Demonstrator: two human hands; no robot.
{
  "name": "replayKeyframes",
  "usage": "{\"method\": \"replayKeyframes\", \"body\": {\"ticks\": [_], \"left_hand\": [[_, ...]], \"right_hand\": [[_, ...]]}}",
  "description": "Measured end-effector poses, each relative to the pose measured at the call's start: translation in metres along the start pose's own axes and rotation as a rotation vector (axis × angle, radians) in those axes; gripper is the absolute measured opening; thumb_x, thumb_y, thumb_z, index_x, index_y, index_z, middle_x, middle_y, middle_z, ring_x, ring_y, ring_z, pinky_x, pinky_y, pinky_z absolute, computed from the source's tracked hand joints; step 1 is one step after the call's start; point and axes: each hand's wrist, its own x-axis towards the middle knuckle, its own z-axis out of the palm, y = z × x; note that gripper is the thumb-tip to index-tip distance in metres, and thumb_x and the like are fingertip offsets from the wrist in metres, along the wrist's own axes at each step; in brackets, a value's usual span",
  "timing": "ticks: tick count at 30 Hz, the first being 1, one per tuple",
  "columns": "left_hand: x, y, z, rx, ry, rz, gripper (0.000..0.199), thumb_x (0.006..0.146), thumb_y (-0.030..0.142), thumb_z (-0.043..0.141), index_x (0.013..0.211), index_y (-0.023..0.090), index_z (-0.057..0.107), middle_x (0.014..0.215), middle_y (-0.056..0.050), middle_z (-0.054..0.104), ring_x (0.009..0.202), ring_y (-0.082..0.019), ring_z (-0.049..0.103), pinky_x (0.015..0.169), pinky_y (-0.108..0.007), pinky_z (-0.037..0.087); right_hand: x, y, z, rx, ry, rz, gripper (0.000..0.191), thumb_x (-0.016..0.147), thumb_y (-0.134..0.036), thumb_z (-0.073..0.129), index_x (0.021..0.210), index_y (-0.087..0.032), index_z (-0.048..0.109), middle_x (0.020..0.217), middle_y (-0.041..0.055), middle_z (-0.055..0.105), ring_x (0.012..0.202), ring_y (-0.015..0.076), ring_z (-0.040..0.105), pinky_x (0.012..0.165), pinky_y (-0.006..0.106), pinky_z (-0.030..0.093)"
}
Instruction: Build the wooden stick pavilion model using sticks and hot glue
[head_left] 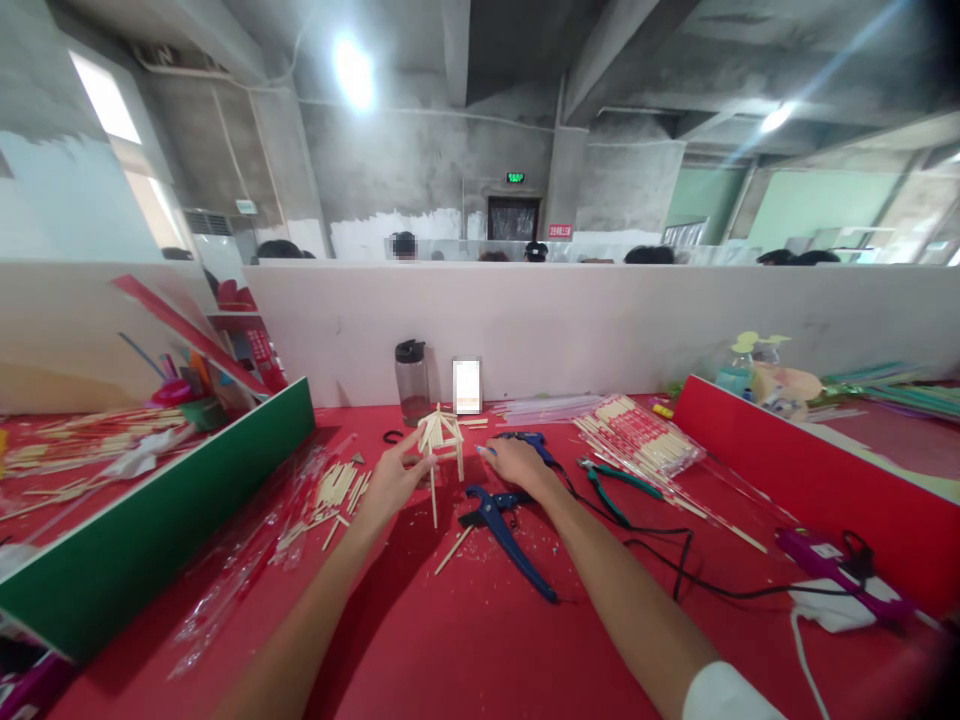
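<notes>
A small frame of pale wooden sticks (441,432) with a pointed top stands at the middle of the red table. My left hand (399,478) grips its left side between thumb and fingers. To the right of the frame is my right hand (516,464), beside a blue glue gun (534,440); its fingertips point at the frame, and what they hold, if anything, is too small to make out. Just below my right hand lies a blue-handled cutter (511,545). One loose stick (454,550) rests near the cutter's jaws. Short cut sticks (341,490) are piled left of my left hand.
Green-handled pliers (622,485) and bagged sticks (637,440) lie on the right, with a black cable (720,582) below. A bottle (412,385) and a lit phone (467,387) stand at the back. Green (172,525) and red (787,480) boards flank the table (435,650).
</notes>
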Motion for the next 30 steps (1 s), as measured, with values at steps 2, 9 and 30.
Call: {"method": "replayKeyframes", "body": {"ticks": [2,9,30], "left_hand": [[-0.001,0.001,0.0,-0.007,0.0,-0.001,0.089,0.073,0.038,0.077,0.149,0.012,0.041,0.061,0.002,0.065,0.059,-0.017,0.064,0.065,-0.031,0.059],[-0.001,0.002,0.001,-0.009,0.004,0.003,0.09,0.071,0.041,0.077,0.149,0.011,0.042,0.061,0.002,0.065,0.059,-0.017,0.064,0.066,-0.032,0.059],[-0.002,0.001,0.001,0.031,0.005,0.026,0.09,0.075,0.046,0.074,0.15,0.011,0.038,0.062,0.003,0.065,0.057,-0.015,0.06,0.064,-0.031,0.057]], "right_hand": [[0.0,-0.001,-0.001,-0.014,-0.006,-0.001,0.043,0.103,-0.043,0.032,0.116,-0.019,0.065,0.113,0.0155,0.071,0.104,0.0275,0.068,0.084,0.033,0.047],[0.002,-0.005,-0.001,-0.029,-0.007,0.029,0.035,0.101,-0.03,0.036,0.122,-0.012,0.058,0.112,0.0222,0.07,0.104,0.0315,0.068,0.082,0.035,0.047],[-0.004,0.006,-0.062,0.632,-0.004,-0.357,0.029,0.09,-0.016,0.046,0.112,-0.018,0.065,0.098,0.0037,0.072,0.074,0.0134,0.065,0.075,0.026,0.05]]}}
